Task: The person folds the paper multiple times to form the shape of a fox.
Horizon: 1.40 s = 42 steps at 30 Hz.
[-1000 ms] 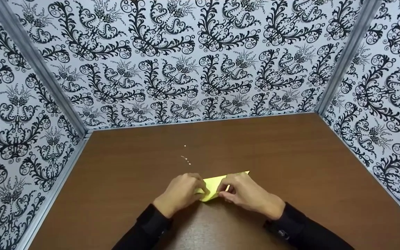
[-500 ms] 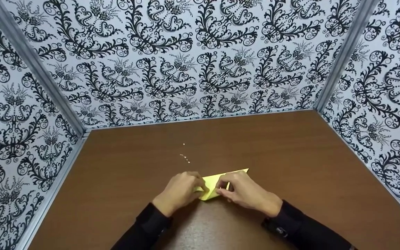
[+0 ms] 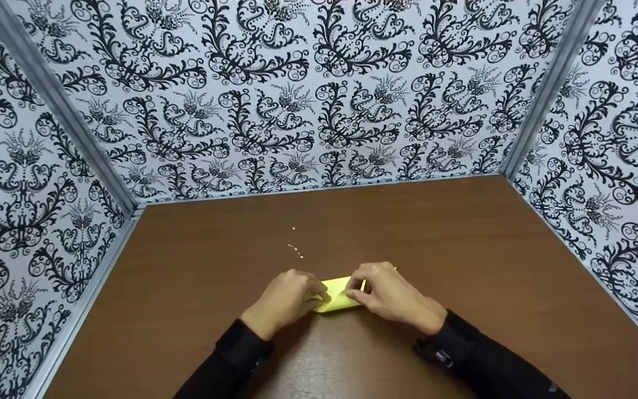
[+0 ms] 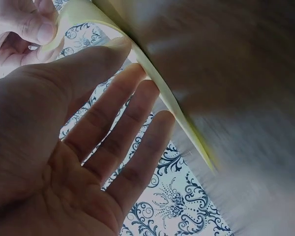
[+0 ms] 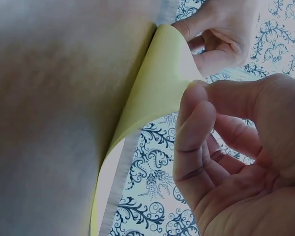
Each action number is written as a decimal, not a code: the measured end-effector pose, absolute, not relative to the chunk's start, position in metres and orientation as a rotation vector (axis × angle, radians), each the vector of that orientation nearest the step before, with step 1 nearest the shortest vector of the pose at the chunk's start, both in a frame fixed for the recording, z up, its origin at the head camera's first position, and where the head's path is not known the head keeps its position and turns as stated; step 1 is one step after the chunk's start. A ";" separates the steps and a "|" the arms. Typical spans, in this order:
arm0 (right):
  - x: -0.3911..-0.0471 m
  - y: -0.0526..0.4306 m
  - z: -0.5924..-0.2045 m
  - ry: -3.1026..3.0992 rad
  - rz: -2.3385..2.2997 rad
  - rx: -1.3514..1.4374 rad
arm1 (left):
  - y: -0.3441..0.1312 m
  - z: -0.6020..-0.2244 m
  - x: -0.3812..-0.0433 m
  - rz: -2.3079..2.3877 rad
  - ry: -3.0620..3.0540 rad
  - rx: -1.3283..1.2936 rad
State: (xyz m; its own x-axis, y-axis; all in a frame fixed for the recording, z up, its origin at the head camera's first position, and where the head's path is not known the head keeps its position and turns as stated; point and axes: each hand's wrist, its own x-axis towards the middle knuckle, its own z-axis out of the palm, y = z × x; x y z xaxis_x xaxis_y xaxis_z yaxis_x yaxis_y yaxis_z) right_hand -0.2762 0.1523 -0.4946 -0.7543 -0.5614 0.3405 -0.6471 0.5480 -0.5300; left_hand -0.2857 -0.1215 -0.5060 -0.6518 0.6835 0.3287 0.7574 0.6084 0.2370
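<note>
A yellow sheet of paper (image 3: 336, 292) lies on the brown table between both hands in the head view. One side bends up in a curved flap (image 5: 155, 81), and a paler underside shows in the right wrist view. My right hand (image 3: 394, 293) pinches the raised edge of this flap between thumb and index finger. At the sheet's left end is my left hand (image 3: 286, 299). In the left wrist view its fingers (image 4: 132, 110) are fairly straight and spread, with their tips resting along the paper. The sheet's far right part is mostly hidden behind the right hand.
Several tiny white bits (image 3: 296, 250) lie on the brown tabletop (image 3: 214, 238) beyond the left hand. Patterned black-and-white panels (image 3: 274, 111) with grey metal posts (image 3: 540, 88) enclose the table at the back and both sides.
The right hand has moved slightly away from the body, still pinching the paper. The paper's near edge has shifted farther up the view. The left hand has hardly moved.
</note>
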 end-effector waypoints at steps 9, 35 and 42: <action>-0.296 0.146 -0.496 -2.743 0.881 1.022 | -0.121 -0.514 -0.289 -0.632 -2.584 -1.176; -0.307 0.152 -0.500 -2.810 0.860 1.179 | -0.117 -0.511 -0.287 -0.627 -2.622 -1.100; -0.275 0.157 -0.493 -2.843 0.600 1.274 | -0.120 -0.508 -0.287 -0.640 -2.615 -1.088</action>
State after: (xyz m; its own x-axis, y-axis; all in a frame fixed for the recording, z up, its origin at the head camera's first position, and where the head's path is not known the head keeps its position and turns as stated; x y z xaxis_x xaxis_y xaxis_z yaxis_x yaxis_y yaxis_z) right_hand -0.2754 0.1570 -0.4926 -0.6771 -0.7255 0.1236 -0.7136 0.6062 -0.3512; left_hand -0.2871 -0.1195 -0.5077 -0.6952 0.6132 0.3750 0.7171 0.6274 0.3034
